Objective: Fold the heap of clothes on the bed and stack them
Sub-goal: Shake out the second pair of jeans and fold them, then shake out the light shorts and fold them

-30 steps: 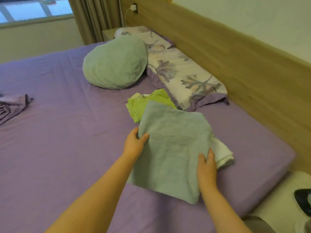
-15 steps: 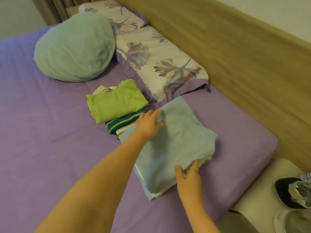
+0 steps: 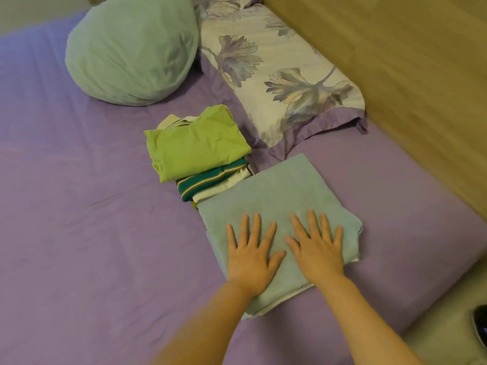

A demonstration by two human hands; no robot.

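Note:
A folded pale blue towel (image 3: 274,196) lies flat on the purple bed sheet (image 3: 79,233), on top of a white cloth whose edge peeks out at the right. My left hand (image 3: 251,252) and my right hand (image 3: 315,246) both rest palm down on the towel's near half, fingers spread, holding nothing. Just behind the towel is a small stack of folded clothes: a lime green shirt (image 3: 195,146) on top, a green-and-white striped garment (image 3: 210,181) beneath it.
A round mint green cushion (image 3: 131,48) and a floral pillow (image 3: 276,75) lie at the head of the bed against the wooden headboard (image 3: 395,75). The mattress edge runs along the right, with pale floor (image 3: 448,333) and a dark object beyond.
The towel, held up in both hands a second ago, was laid down beside the stack. Both hands let go of its edges and now press flat on top.

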